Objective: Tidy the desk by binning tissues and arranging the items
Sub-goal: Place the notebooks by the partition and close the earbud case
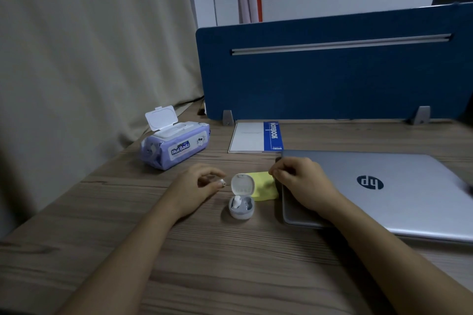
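A small white earbud case (242, 208) stands open on the wooden desk (204, 263), with one earbud seated in its left slot and the right slot vacant. My left hand (197, 188) pinches the other white earbud (222, 182) just left of the case's raised lid. My right hand (302, 181) rests over the near-left corner of the closed silver laptop (384, 186), its fingers curled; whether they pinch anything is unclear. A yellow sticky-note pad (263, 185) lies behind the case, between both hands.
A purple wet-wipe pack (176, 146) with its flip lid up sits at the back left. A white and blue notebook (256, 137) lies against the blue desk divider (332, 71). A beige curtain (89, 59) hangs along the desk's left edge.
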`<act>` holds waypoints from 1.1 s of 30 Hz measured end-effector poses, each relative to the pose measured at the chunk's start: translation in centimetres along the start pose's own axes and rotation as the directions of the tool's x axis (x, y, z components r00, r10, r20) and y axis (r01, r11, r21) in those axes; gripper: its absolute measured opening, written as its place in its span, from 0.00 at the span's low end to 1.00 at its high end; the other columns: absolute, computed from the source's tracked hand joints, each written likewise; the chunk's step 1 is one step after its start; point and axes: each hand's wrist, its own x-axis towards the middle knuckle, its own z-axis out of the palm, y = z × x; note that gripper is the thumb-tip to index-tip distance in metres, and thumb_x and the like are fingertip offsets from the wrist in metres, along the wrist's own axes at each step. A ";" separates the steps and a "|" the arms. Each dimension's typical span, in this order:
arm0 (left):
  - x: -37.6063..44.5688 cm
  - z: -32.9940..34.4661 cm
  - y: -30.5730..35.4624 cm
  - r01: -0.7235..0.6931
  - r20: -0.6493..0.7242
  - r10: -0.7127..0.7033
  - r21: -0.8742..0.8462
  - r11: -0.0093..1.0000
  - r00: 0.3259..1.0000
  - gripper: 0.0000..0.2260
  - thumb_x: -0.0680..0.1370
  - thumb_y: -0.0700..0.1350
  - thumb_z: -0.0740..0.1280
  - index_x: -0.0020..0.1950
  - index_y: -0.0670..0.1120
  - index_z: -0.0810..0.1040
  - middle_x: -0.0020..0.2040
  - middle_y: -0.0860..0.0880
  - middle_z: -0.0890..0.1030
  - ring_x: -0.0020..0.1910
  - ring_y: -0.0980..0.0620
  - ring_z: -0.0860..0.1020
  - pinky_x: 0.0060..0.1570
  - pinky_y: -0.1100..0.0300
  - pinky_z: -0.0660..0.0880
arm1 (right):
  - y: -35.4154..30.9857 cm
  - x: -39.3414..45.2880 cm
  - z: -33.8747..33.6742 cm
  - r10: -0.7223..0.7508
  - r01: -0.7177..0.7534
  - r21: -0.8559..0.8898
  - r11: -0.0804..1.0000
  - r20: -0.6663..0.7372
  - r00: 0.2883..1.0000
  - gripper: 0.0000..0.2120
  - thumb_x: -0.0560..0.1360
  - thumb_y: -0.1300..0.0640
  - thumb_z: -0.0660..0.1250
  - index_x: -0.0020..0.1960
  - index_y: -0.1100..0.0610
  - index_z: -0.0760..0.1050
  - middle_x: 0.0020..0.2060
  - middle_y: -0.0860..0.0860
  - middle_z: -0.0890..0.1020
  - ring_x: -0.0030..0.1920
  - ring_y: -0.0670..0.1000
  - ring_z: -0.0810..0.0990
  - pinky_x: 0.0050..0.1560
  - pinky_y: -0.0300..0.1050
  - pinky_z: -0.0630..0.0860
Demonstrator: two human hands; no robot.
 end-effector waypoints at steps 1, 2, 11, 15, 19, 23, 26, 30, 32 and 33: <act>0.0 0.0 0.0 -0.005 -0.001 0.005 -0.011 1.000 1.000 0.06 0.74 0.47 0.75 0.49 0.55 0.84 0.52 0.56 0.81 0.49 0.60 0.80 0.52 0.62 0.76 | 0.0 0.0 0.0 -0.001 0.001 -0.002 1.000 0.002 1.000 0.09 0.77 0.59 0.64 0.48 0.52 0.83 0.41 0.42 0.82 0.44 0.41 0.78 0.41 0.29 0.69; -0.1 -0.1 0.1 -0.010 -0.005 0.010 -0.013 1.000 1.000 0.05 0.73 0.46 0.75 0.47 0.55 0.84 0.52 0.56 0.81 0.48 0.60 0.80 0.50 0.64 0.75 | 0.0 0.0 0.0 -0.004 0.004 -0.004 1.000 0.005 1.000 0.09 0.77 0.59 0.64 0.48 0.52 0.83 0.41 0.42 0.82 0.44 0.41 0.78 0.41 0.29 0.70; -0.6 -0.3 0.6 -0.018 -0.013 0.018 0.035 0.999 1.000 0.06 0.72 0.43 0.76 0.42 0.53 0.81 0.49 0.55 0.80 0.46 0.60 0.80 0.46 0.63 0.75 | -0.3 -0.3 -0.2 -0.003 0.002 0.007 1.000 0.020 1.000 0.09 0.78 0.58 0.64 0.50 0.53 0.83 0.43 0.43 0.82 0.46 0.42 0.78 0.43 0.33 0.71; -0.8 -0.5 0.6 0.026 -0.038 -0.026 -0.006 1.000 0.999 0.11 0.71 0.43 0.76 0.48 0.55 0.79 0.52 0.57 0.81 0.43 0.59 0.80 0.43 0.68 0.74 | -0.3 -0.3 -0.2 -0.006 0.006 0.005 1.000 0.020 1.000 0.09 0.78 0.59 0.64 0.50 0.53 0.83 0.44 0.44 0.82 0.46 0.44 0.78 0.44 0.37 0.72; -1.2 -0.7 1.0 0.079 -0.045 -0.086 -0.145 0.986 0.995 0.18 0.71 0.39 0.76 0.55 0.55 0.79 0.54 0.57 0.82 0.44 0.55 0.81 0.48 0.60 0.79 | -0.3 -0.2 -0.1 -0.016 0.016 0.005 1.000 0.016 1.000 0.09 0.78 0.60 0.64 0.49 0.54 0.83 0.42 0.44 0.82 0.45 0.43 0.78 0.42 0.34 0.72; -1.8 -0.6 2.0 0.046 -0.016 -0.053 -0.279 0.959 0.998 0.21 0.70 0.33 0.75 0.57 0.52 0.79 0.48 0.52 0.85 0.43 0.57 0.80 0.48 0.62 0.78 | -0.2 -0.2 -0.1 -0.022 0.022 -0.005 1.000 0.015 1.000 0.09 0.78 0.60 0.64 0.49 0.54 0.83 0.42 0.44 0.82 0.43 0.41 0.77 0.40 0.28 0.69; -2.2 -0.6 2.8 0.023 -0.001 -0.025 -0.325 0.946 1.000 0.20 0.71 0.33 0.75 0.57 0.50 0.79 0.48 0.53 0.85 0.46 0.58 0.82 0.49 0.65 0.77 | -0.2 -0.2 -0.2 -0.024 0.024 0.000 1.000 0.022 0.999 0.09 0.78 0.59 0.64 0.50 0.54 0.83 0.43 0.43 0.82 0.44 0.39 0.77 0.40 0.27 0.69; -2.6 -0.7 3.5 -0.002 -0.018 -0.005 -0.394 0.919 1.000 0.19 0.71 0.34 0.75 0.56 0.52 0.80 0.49 0.51 0.86 0.50 0.55 0.83 0.51 0.67 0.76 | -0.4 -0.3 -0.2 -0.016 0.015 0.003 1.000 0.022 1.000 0.09 0.78 0.60 0.63 0.50 0.54 0.83 0.43 0.42 0.82 0.45 0.41 0.77 0.41 0.27 0.69; -2.8 -0.8 3.8 -0.013 -0.025 0.003 -0.407 0.914 1.000 0.19 0.71 0.34 0.75 0.55 0.54 0.81 0.49 0.51 0.86 0.51 0.55 0.83 0.51 0.67 0.76 | -0.4 -0.4 -0.3 -0.011 0.011 0.004 1.000 0.019 1.000 0.09 0.78 0.60 0.63 0.50 0.54 0.83 0.43 0.43 0.82 0.45 0.42 0.77 0.41 0.29 0.70; -2.9 -0.8 3.9 -0.017 -0.027 0.007 -0.414 0.910 1.000 0.19 0.71 0.34 0.75 0.54 0.54 0.81 0.49 0.51 0.86 0.51 0.54 0.83 0.52 0.67 0.76 | -0.4 -0.4 -0.3 -0.009 0.009 0.004 1.000 0.016 1.000 0.10 0.78 0.60 0.63 0.50 0.54 0.83 0.43 0.43 0.82 0.45 0.42 0.77 0.42 0.29 0.70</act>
